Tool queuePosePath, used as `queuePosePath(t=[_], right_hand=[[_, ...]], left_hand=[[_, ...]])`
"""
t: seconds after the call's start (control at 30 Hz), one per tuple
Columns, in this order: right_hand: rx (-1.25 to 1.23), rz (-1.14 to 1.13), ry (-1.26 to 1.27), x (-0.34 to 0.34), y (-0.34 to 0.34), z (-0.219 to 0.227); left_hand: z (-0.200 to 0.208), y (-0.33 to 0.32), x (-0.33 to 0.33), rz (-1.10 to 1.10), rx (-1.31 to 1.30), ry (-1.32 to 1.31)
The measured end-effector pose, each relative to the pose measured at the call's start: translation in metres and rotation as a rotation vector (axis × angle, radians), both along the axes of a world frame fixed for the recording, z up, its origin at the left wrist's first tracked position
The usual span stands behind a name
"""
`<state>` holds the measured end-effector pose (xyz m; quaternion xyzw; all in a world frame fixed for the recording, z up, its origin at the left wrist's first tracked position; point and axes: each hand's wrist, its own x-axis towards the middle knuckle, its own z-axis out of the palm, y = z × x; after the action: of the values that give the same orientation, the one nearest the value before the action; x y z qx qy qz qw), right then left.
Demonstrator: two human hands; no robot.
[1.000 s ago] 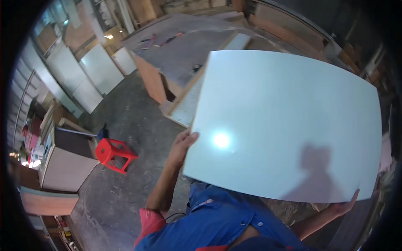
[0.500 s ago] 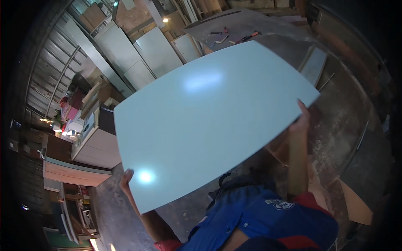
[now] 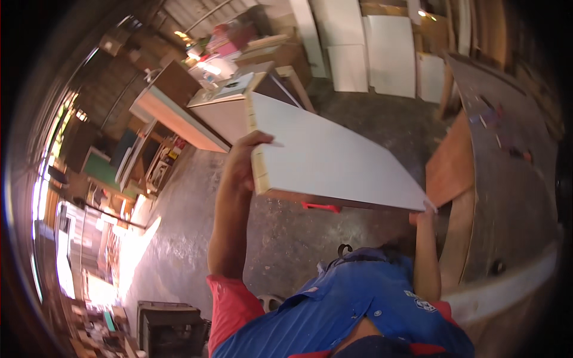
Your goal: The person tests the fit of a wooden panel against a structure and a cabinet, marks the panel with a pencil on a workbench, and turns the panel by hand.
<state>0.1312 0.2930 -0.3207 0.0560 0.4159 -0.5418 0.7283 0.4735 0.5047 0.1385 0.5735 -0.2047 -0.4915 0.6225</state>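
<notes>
- A large white panel is held up between the person's two hands, in front of the body.
- The left hand grips the panel's left edge near its closest corner, thumb on the white face. That edge is raw yellowish wood crossed by short dark lines, too small to tell whether they are writing.
- The right hand grips the panel's right end, its thumb on top; its other fingers cannot be made out.
- Nearer the body than the right hand, a blue shirt bears a pale printed emblem, its lettering too small to read.
- Right of the right hand is a brown worktop with blurred tools.
- Beyond both hands, pale boards stand upright.
</notes>
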Motion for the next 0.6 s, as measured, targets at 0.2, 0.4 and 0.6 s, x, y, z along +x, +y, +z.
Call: queuePosePath(t=[0.2,0.4,0.6], right_hand=[[0.540,0.072,0.008,0.025,-0.067,-0.060],[0.647,0.093,0.028,0.041,-0.113,-0.082],[0.613,0.145,0.045,0.029,-0.150,-0.128]], left_hand=[[-0.013,-0.100,0.003,0.036,0.043,0.044],[-0.049,-0.183,0.033,0.024,0.109,0.149],[-0.074,-0.264,0.058,-0.078,0.128,0.217]])
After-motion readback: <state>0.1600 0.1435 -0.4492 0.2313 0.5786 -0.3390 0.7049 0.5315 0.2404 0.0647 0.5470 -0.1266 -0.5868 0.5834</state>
